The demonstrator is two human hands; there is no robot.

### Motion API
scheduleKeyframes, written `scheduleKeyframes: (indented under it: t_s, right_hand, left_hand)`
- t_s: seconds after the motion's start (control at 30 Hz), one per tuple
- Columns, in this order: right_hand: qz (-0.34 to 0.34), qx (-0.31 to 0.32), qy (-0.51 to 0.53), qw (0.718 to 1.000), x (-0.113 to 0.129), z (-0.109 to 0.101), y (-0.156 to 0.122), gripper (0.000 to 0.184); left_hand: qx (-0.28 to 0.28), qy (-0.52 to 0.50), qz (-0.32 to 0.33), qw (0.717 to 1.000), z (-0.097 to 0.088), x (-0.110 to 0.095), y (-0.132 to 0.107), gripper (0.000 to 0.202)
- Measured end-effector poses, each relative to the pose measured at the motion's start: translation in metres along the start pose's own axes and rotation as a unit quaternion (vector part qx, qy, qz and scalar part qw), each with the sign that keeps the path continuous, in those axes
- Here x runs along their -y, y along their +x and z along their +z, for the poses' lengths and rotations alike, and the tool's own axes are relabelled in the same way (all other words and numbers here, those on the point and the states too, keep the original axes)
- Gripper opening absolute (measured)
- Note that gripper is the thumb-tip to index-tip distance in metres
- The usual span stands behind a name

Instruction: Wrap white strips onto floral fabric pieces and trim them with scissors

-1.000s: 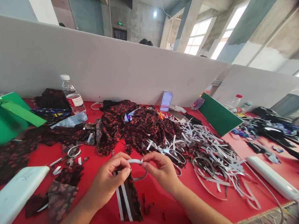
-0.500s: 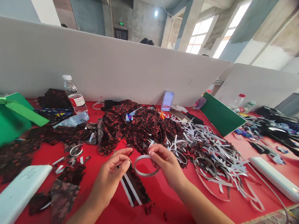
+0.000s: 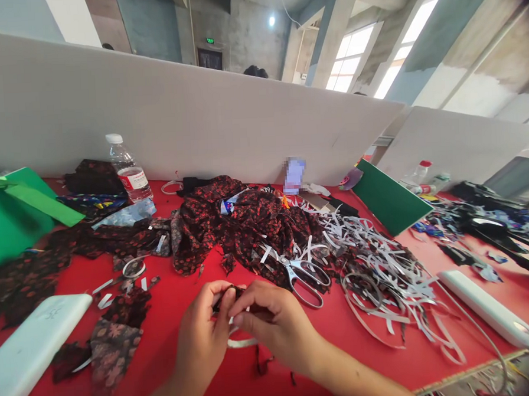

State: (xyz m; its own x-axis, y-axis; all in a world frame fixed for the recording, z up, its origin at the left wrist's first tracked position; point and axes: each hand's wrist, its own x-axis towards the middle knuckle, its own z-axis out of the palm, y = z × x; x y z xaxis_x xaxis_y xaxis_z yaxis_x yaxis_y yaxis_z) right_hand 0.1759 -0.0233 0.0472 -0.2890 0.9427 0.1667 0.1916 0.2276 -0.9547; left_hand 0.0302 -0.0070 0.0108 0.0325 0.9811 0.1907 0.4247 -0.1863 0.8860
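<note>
Clock positions are from where the fingertips meet.

Left hand (image 3: 205,325): thumb and fingers drawn into a tight pinch on a dark cloth strip (image 3: 238,291); only a small edge of it shows at the tips. Right hand (image 3: 273,321): curled, thumb and index pinched against the left's tips, apparently on the white band (image 3: 243,343); exact contact hidden. Band's lower arc shows at 6 o'clock, just under the right hand.

Step in hand, my read: bringing band and cloth together at the fingertips. Can't tell whether one is threaded, wrapped or just laid on the other. Next move calls for a firm left pinch while the right works the band against the cloth edge.

Around: scissors (image 3: 304,280) near at 2–3 o'clock, untouched. Heap of white strips (image 3: 374,263) further out, same bearing. Dark floral fabric pile (image 3: 248,228) at 12. Small white loop (image 3: 134,267) at 10, floral scrap (image 3: 115,342) at 8–9.

Vs half a second ago: hands were apart, band a full ring in the right, striped strip hanging from the left. Now hands touch, ring mostly covered and lower, stripes out of sight.
</note>
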Motion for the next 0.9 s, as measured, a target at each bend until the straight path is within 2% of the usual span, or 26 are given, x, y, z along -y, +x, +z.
scheduleKeyframes:
  t_s: [0.1, 0.27, 0.4, 0.9]
  right_hand:
    - [0.011, -0.046, 0.043, 0.998, -0.012, 0.005, 0.001, 0.009]
    - [0.049, -0.08, 0.135, 0.986, -0.011, 0.005, 0.003, 0.017]
    - [0.057, -0.104, 0.123, 0.985, -0.009, 0.007, 0.004, 0.011]
    - [0.052, -0.127, 0.019, 0.99, -0.012, 0.009, 0.003, 0.008]
  left_hand:
    - [0.01, -0.022, 0.01, 1.0, 0.001, 0.002, -0.003, 0.02]
    - [0.032, -0.058, 0.005, 0.998, 0.004, 0.003, -0.009, 0.02]
    - [0.044, -0.095, -0.016, 0.994, 0.006, 0.004, -0.012, 0.021]
    - [0.084, -0.209, -0.069, 0.972, 0.004, -0.001, -0.01, 0.019]
